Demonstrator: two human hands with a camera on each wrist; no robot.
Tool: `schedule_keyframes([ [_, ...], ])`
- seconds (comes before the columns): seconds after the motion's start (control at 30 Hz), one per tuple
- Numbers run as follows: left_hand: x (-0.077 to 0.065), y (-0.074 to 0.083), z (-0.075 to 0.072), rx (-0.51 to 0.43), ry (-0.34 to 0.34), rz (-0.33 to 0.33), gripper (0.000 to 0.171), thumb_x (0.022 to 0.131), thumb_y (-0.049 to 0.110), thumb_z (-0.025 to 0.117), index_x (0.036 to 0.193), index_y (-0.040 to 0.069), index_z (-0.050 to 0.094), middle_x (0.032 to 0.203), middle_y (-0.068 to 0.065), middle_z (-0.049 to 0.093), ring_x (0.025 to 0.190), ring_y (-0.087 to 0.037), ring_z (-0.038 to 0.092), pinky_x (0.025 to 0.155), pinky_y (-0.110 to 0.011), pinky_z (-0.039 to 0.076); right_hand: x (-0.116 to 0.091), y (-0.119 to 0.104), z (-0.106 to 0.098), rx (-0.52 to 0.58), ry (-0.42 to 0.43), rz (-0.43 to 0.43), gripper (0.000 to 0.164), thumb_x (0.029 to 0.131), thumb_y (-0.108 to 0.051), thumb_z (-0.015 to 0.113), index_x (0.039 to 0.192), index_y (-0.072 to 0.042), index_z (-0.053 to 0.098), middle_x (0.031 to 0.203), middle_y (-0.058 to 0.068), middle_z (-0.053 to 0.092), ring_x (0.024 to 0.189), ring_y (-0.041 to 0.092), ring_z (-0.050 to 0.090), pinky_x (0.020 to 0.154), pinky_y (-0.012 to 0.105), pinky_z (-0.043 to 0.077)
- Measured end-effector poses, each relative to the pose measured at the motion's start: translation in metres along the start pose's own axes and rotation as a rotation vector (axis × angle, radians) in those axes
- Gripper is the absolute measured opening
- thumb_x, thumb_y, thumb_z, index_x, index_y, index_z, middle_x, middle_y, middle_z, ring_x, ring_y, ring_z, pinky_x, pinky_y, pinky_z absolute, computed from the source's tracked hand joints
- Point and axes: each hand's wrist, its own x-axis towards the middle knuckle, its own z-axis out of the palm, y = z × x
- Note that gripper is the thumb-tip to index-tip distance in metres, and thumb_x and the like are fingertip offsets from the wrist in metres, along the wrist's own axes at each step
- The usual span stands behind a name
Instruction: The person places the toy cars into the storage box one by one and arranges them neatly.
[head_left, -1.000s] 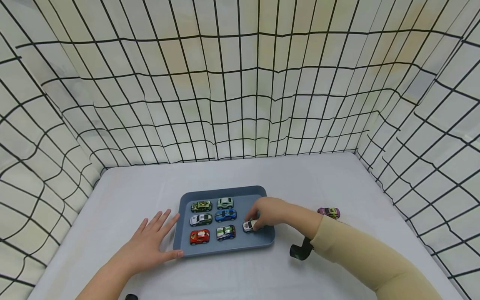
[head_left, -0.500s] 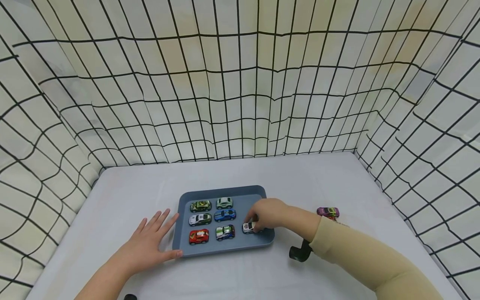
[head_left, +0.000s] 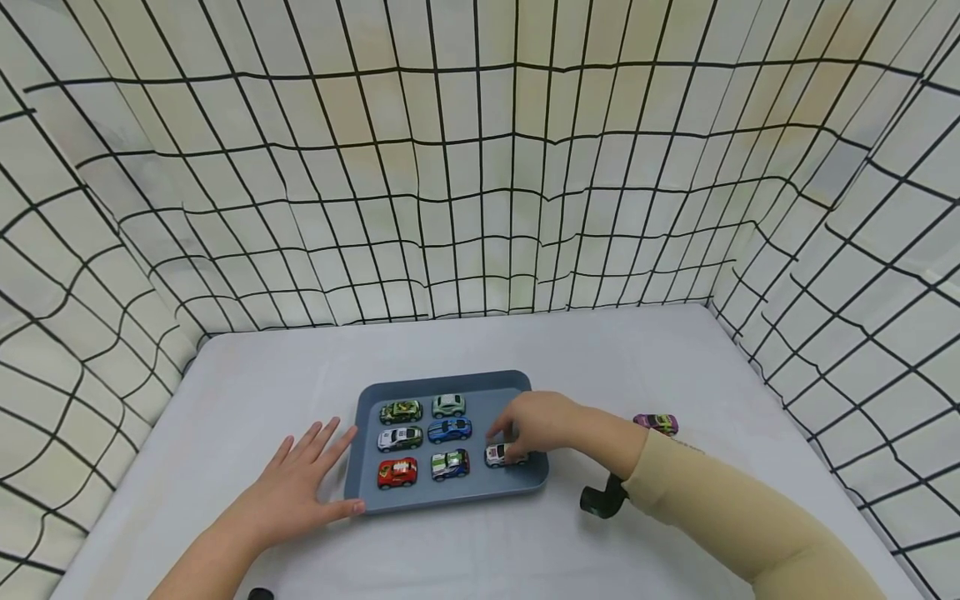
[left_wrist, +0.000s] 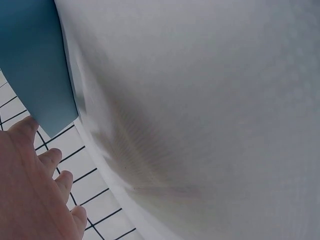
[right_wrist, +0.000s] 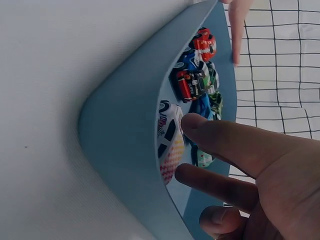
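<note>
A white toy car [head_left: 497,455] with coloured markings sits at the right end of the blue-grey tray [head_left: 480,493]. My right hand [head_left: 542,421] is over it, thumb and fingers parted. In the right wrist view the thumb tip is right at the white car's [right_wrist: 170,135] side, and a fingertip lies near its checkered end. My left hand [head_left: 296,483] lies spread at the tray's left edge, thumb by the near left corner. Several more toy cars stand in two columns, among them a red one [head_left: 397,472], a blue one [head_left: 450,429] and a camouflage one [head_left: 401,412].
A purple and yellow toy car [head_left: 656,423] is on the white table [head_left: 600,358], beyond my right forearm. A black curved piece [head_left: 602,500] shows under the right wrist. White walls with a black grid [head_left: 480,167] enclose the back and sides.
My right hand has risen slightly and its fingers have loosened from the white toy car, which stays in place. The left hand has stayed at the tray's edge.
</note>
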Motion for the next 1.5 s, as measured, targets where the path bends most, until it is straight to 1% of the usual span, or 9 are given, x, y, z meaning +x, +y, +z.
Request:
schedule_keyframes([
  [0.3, 0.000, -0.002, 0.002, 0.006, 0.011, 0.007, 0.108, 0.073, 0.082, 0.061, 0.155, 0.017, 0.035, 0.160, -0.019, 0.027, 0.146, -0.044, 0.022, 0.114, -0.068, 0.014, -0.004, 0.006, -0.010, 0.035, 0.024, -0.024, 0.039, 0.084, -0.033, 0.080, 0.121, -0.027, 0.073, 0.101, -0.009, 0.071, 0.094, 0.011, 0.061, 0.072, 0.027, 0.050],
  [0.47, 0.000, -0.004, 0.004, 0.008, 0.013, 0.010, 0.108, 0.073, 0.083, 0.059, 0.155, 0.018, 0.034, 0.160, -0.019, 0.027, 0.146, -0.044, 0.021, 0.114, -0.068, 0.014, -0.012, 0.013, -0.019, 0.085, 0.048, -0.007, 0.040, 0.084, -0.031, 0.080, 0.123, -0.025, 0.072, 0.103, -0.006, 0.070, 0.100, 0.016, 0.062, 0.076, 0.031, 0.052],
  [0.6, 0.000, -0.005, 0.005, 0.004, 0.009, 0.007, 0.110, 0.072, 0.084, 0.058, 0.156, 0.017, 0.034, 0.160, -0.019, 0.026, 0.146, -0.044, 0.021, 0.114, -0.068, 0.014, -0.022, 0.023, -0.027, 0.122, 0.077, 0.018, 0.041, 0.084, -0.030, 0.081, 0.123, -0.023, 0.072, 0.104, -0.003, 0.069, 0.104, 0.021, 0.061, 0.084, 0.037, 0.052],
  [0.7, 0.000, -0.005, 0.004, 0.008, 0.009, 0.006, 0.110, 0.072, 0.085, 0.057, 0.155, 0.017, 0.034, 0.160, -0.019, 0.026, 0.146, -0.044, 0.021, 0.114, -0.068, 0.014, -0.030, 0.035, -0.031, 0.136, 0.089, 0.054, 0.041, 0.083, -0.030, 0.081, 0.123, -0.024, 0.073, 0.104, -0.002, 0.069, 0.101, 0.021, 0.061, 0.082, 0.037, 0.052],
  [0.8, -0.001, -0.004, 0.004, 0.004, 0.011, 0.007, 0.109, 0.072, 0.084, 0.058, 0.155, 0.017, 0.035, 0.160, -0.019, 0.027, 0.146, -0.044, 0.021, 0.114, -0.068, 0.014, -0.039, 0.051, -0.032, 0.140, 0.094, 0.094, 0.041, 0.083, -0.031, 0.081, 0.123, -0.025, 0.072, 0.104, -0.001, 0.069, 0.095, 0.020, 0.060, 0.076, 0.034, 0.051],
  [1.13, -0.002, -0.004, 0.002, -0.013, 0.011, 0.006, 0.109, 0.072, 0.084, 0.058, 0.156, 0.018, 0.034, 0.160, -0.019, 0.026, 0.146, -0.045, 0.020, 0.114, -0.067, 0.013, -0.084, 0.110, -0.024, 0.164, 0.104, 0.184, 0.040, 0.084, -0.029, 0.080, 0.123, -0.023, 0.072, 0.109, -0.001, 0.068, 0.098, 0.021, 0.060, 0.081, 0.038, 0.052],
  [1.3, -0.001, -0.004, 0.002, -0.019, 0.009, 0.003, 0.109, 0.072, 0.084, 0.059, 0.155, 0.017, 0.035, 0.160, -0.020, 0.026, 0.146, -0.045, 0.020, 0.115, -0.067, 0.012, -0.106, 0.135, -0.023, 0.195, 0.106, 0.240, 0.036, 0.086, -0.026, 0.078, 0.121, -0.022, 0.073, 0.110, 0.000, 0.067, 0.090, 0.017, 0.059, 0.076, 0.036, 0.052],
  [1.37, -0.001, -0.004, 0.003, -0.020, 0.009, 0.001, 0.109, 0.072, 0.083, 0.059, 0.155, 0.017, 0.035, 0.160, -0.019, 0.026, 0.146, -0.045, 0.020, 0.115, -0.067, 0.012, -0.114, 0.143, -0.023, 0.212, 0.103, 0.263, 0.035, 0.086, -0.025, 0.078, 0.120, -0.021, 0.073, 0.110, 0.000, 0.067, 0.090, 0.017, 0.058, 0.073, 0.034, 0.052],
  [1.5, 0.000, -0.003, 0.003, -0.019, 0.008, -0.002, 0.108, 0.073, 0.082, 0.060, 0.155, 0.017, 0.035, 0.160, -0.019, 0.026, 0.146, -0.045, 0.019, 0.115, -0.067, 0.012, -0.125, 0.155, -0.022, 0.237, 0.091, 0.289, 0.035, 0.085, -0.024, 0.079, 0.119, -0.019, 0.074, 0.110, 0.000, 0.067, 0.101, 0.024, 0.059, 0.072, 0.034, 0.054],
])
